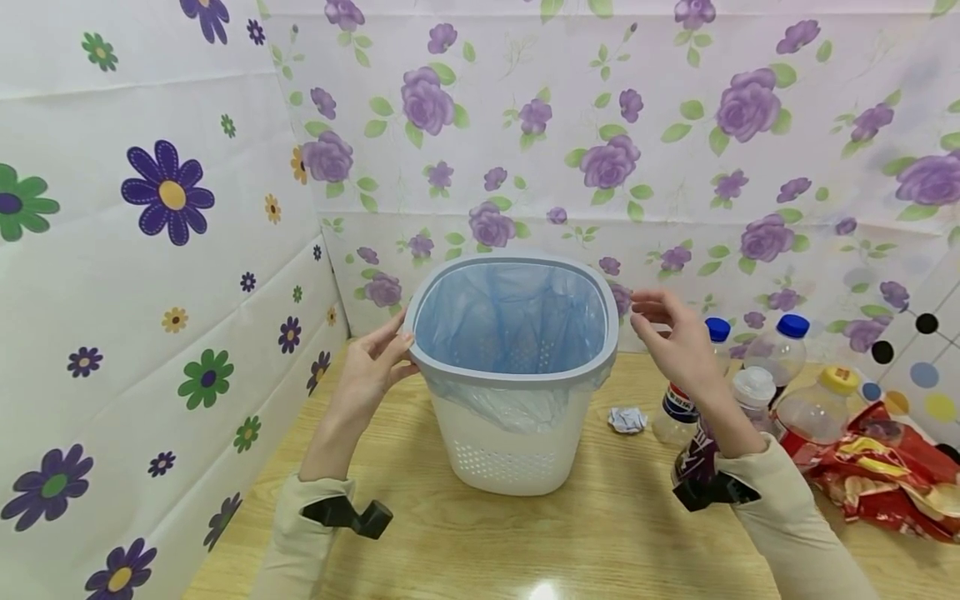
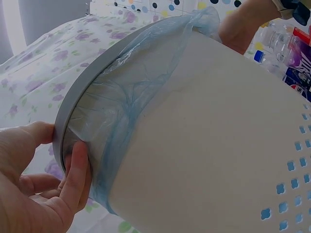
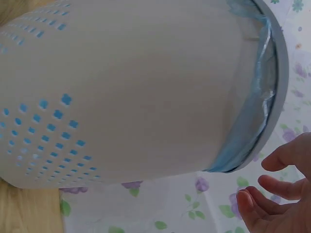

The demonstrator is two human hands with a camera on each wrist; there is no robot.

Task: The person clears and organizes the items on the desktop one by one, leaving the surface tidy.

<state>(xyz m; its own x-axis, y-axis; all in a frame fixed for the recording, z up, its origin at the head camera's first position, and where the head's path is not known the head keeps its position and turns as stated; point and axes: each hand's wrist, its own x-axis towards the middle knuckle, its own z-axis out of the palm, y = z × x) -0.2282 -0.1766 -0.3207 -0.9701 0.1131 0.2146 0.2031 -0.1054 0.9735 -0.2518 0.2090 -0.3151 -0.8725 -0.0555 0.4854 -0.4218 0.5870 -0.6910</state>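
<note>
A white trash bin (image 1: 513,477) with a grey-blue rim ring (image 1: 517,381) stands on the wooden table. Lining it is a translucent blue trash bag (image 1: 510,317), whose edge is folded over the outside below the ring. At the bin's left side my left hand (image 1: 366,371) pinches the rim. In the left wrist view its thumb lies on the ring and its fingers press the folded bag (image 2: 129,104) from beneath. My right hand (image 1: 678,346) is held just off the right side of the rim, fingers loosely bent, holding nothing; the right wrist view shows a gap between fingertips and ring.
Right of the bin lies a crumpled paper ball (image 1: 627,420). Several plastic bottles stand beyond it, one with a yellow cap (image 1: 838,380), partly behind my right forearm. A red snack bag (image 1: 892,475) lies at the far right. Flowered cloth walls (image 1: 525,167) enclose the back and left.
</note>
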